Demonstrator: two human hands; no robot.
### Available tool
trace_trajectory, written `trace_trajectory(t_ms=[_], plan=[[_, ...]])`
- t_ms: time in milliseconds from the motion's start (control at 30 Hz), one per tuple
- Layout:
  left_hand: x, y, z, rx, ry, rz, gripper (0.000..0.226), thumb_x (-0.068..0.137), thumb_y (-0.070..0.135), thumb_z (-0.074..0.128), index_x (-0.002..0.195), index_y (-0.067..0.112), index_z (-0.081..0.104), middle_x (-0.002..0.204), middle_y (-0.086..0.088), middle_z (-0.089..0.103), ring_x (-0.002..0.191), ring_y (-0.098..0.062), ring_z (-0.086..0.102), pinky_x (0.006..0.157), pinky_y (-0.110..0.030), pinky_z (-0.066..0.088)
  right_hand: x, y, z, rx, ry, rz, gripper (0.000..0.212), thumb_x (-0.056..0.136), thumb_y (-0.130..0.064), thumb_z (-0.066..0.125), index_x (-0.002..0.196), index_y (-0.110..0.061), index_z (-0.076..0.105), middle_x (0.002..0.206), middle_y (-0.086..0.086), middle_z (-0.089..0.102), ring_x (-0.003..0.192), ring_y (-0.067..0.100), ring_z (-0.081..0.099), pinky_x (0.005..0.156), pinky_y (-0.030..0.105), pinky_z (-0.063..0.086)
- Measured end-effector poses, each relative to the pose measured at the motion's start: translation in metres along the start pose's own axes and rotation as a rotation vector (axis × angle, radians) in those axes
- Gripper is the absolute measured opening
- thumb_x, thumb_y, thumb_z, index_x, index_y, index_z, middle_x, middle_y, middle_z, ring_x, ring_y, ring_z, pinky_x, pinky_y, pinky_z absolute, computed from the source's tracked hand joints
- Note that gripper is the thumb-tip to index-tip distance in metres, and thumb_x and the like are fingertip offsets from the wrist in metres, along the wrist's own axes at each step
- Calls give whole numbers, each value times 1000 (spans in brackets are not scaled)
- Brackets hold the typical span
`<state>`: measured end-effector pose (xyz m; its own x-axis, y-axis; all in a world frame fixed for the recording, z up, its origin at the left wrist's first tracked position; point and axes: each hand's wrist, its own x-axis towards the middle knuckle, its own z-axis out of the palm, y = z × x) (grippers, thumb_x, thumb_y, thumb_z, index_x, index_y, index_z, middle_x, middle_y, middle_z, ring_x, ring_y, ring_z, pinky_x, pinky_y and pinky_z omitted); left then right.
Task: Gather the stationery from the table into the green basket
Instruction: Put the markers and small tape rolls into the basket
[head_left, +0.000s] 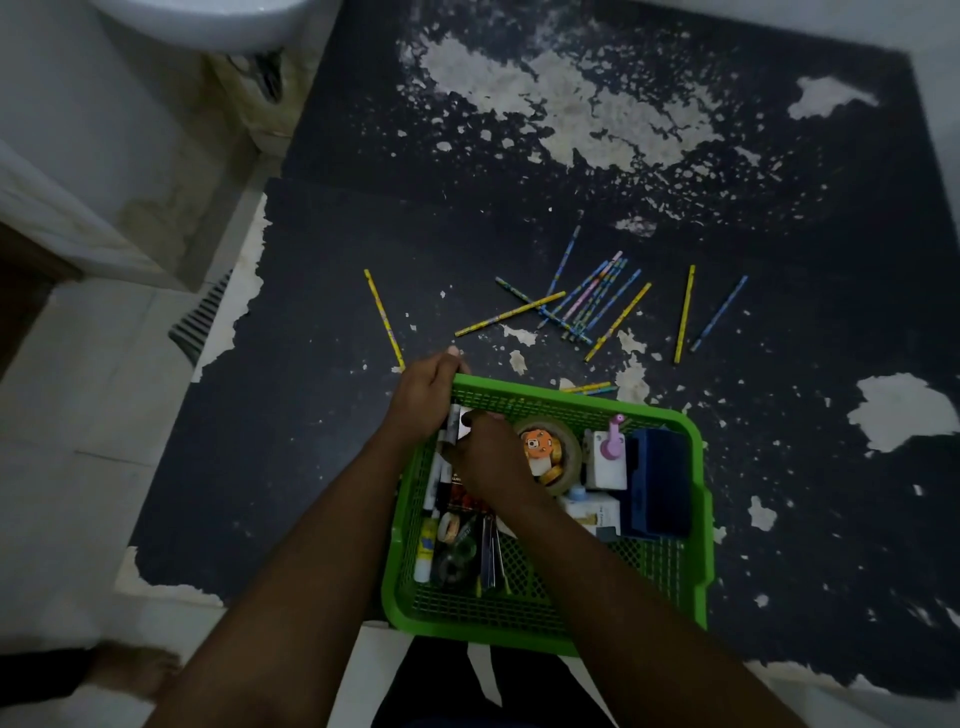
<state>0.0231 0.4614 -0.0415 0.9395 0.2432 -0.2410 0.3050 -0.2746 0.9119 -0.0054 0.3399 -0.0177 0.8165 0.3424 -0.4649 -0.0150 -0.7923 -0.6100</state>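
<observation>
The green basket (696, 519) stands at the near edge of the dark table (322, 467). It holds a tape roll (569, 457), a blue box (657, 483), a white box with a pink figure (605, 460), a glue stick (426, 545) and markers. My left hand (428, 392) grips the basket's far left corner rim. My right hand (485, 457) is inside the basket at its left end and pinches a small white-grey item (461, 422); I cannot tell what that item is. Several coloured pencils (587, 301) lie scattered on the table beyond the basket.
Single pencils lie apart from the pile: a yellow one (384, 317) at the left, another yellow one (684, 312) and a blue one (719, 312) at the right. A white basin (208, 21) and a floor grate (200, 317) are at the left. A bare foot (135, 670) is at lower left.
</observation>
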Motion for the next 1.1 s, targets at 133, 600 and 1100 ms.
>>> trace_trajectory(t_ms=[133,600,1100], plan=[[2,-2,0,-44,-1,17,45,110,34,34,85,10,64,80,-18,66,69,-20,61,71,-39,50,-3,1,-8,-68,-16,-14,48,90,-22,68,130,1,53,121,17,64,115,33,58,92,37,46],[0,-2,-2,-9,-16,-10,45,107,46,33,88,18,62,81,-16,65,75,-36,63,71,-53,54,-20,8,0,38,-34,-144,91,74,-26,85,145,-7,32,138,12,53,119,31,57,87,35,46],[49,-32,-52,299,344,-372,39,89,42,72,96,4,69,97,-18,72,100,-33,68,81,-33,48,-11,92,-120,-262,455,-148,16,86,-37,68,83,-29,54,87,-4,60,86,25,53,73,41,45]])
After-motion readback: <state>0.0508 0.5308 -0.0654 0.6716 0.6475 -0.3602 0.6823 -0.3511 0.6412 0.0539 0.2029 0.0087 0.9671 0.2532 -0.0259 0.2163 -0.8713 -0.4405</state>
